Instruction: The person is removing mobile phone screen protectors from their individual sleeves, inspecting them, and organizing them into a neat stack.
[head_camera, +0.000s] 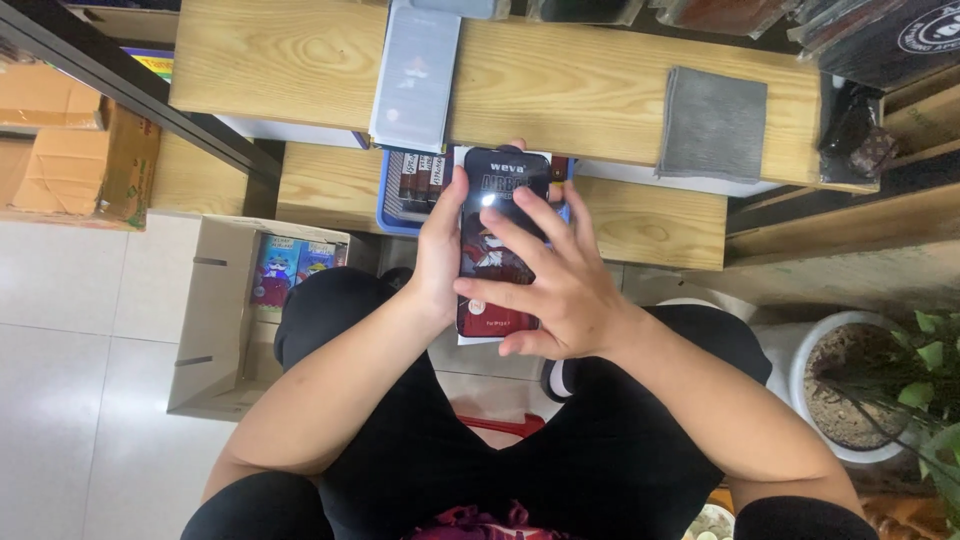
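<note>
Head view: glossy dark phone case package (497, 240), cartoon print.

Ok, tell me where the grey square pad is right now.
In the head view the grey square pad lies on the upper wooden shelf, to the right of both hands, near the shelf's right end beside dark packets.

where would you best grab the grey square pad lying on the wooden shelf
Probably the grey pad by its near edge, which seems to overhang the shelf: it lies flat, so pinch that edge from the person's side, thumb under.
</note>
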